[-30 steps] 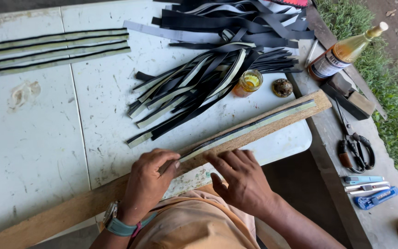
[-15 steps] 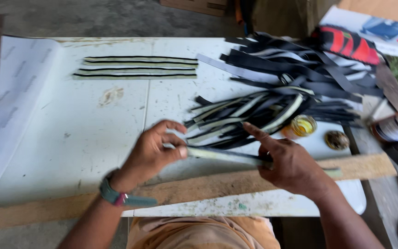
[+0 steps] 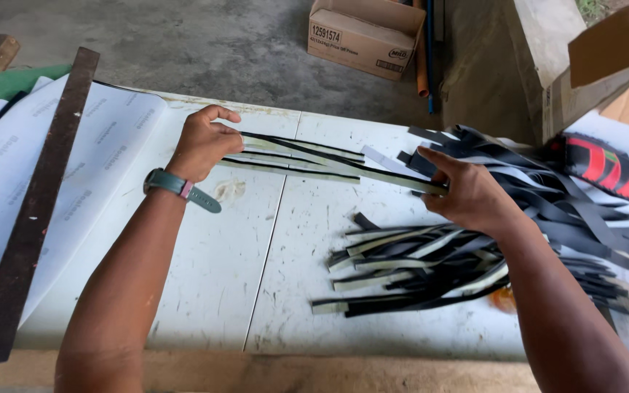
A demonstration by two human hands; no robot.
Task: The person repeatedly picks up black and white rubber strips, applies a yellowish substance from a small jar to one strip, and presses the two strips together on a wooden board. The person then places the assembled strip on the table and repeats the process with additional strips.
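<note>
A long black-and-pale strip (image 3: 343, 169) is held across the far part of the white table (image 3: 205, 291), one end pinched in the closed fingers of the left hand (image 3: 202, 144), the other gripped by the right hand (image 3: 467, 195). Just beneath it, a few matching laid strips (image 3: 293, 156) are seen lying side by side. To the near right, a loose heap of strips (image 3: 416, 269) is spread out. At far left, a dark flat bar (image 3: 34, 211) is rested on white sheets (image 3: 103, 160).
</note>
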